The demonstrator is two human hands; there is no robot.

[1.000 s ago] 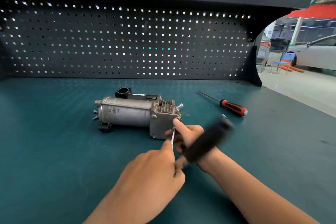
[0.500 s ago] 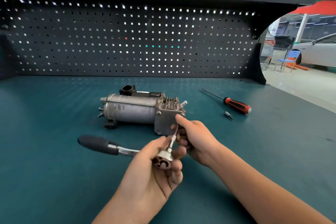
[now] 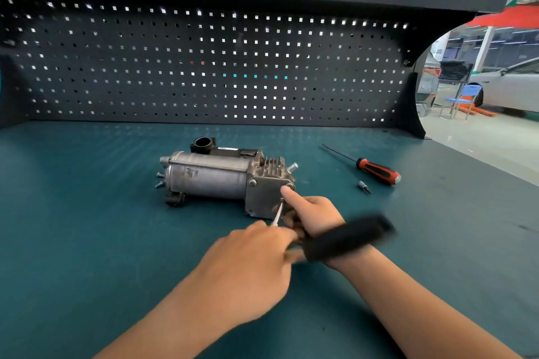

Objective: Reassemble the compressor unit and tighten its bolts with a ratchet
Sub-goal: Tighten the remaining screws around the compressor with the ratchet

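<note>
**Tightening a bolt on the end plate**

The compressor [image 3: 210,176] lies on its side in the middle of the bench [image 3: 87,213], end plate [image 3: 264,195] toward the person. The left hand [image 3: 248,265] is wrapped round the head of the ratchet [image 3: 347,237]. The ratchet's thin shaft [image 3: 277,214] runs up to a bolt [image 3: 281,199] at the plate's lower right corner. The right hand [image 3: 315,214] lays a straight forefinger [image 3: 291,195] on the plate.

To do this step well, the shaft should stay in line with the bolt so the tip does not slip out. The right hand should hold the body down, since a loose cylinder would likely roll under the pull. Short, even swings suit this grip at the head.

The handle is a dark blur across the right wrist, so its exact angle is unclear. The left fingers are hidden behind the back of the hand. The right hand's other fingers curl beside the shaft, and I cannot tell whether they pinch it. The plate's lower left corner is hard to make out. A screwdriver [image 3: 377,171] and a small bit [image 3: 364,186] lie apart on the right.
</note>
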